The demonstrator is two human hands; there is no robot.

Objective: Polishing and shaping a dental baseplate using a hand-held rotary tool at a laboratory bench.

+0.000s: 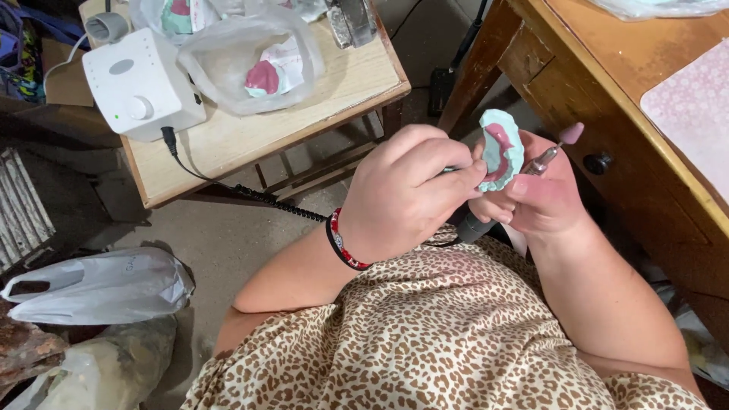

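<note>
My left hand, with a red and black bracelet at the wrist, grips a teal dental cast with a pink wax part, held upright above my lap. My right hand holds a rotary handpiece whose pink pear-shaped bur points up to the right, just beyond the cast. The right thumb rests against the cast's lower edge. The handpiece's dark body shows between both hands, and its coiled black cord runs left.
A white control box with a knob sits on a small wooden table, beside clear bags holding more casts. A wooden desk with a drawer knob stands at right. White plastic bags lie on the floor at left.
</note>
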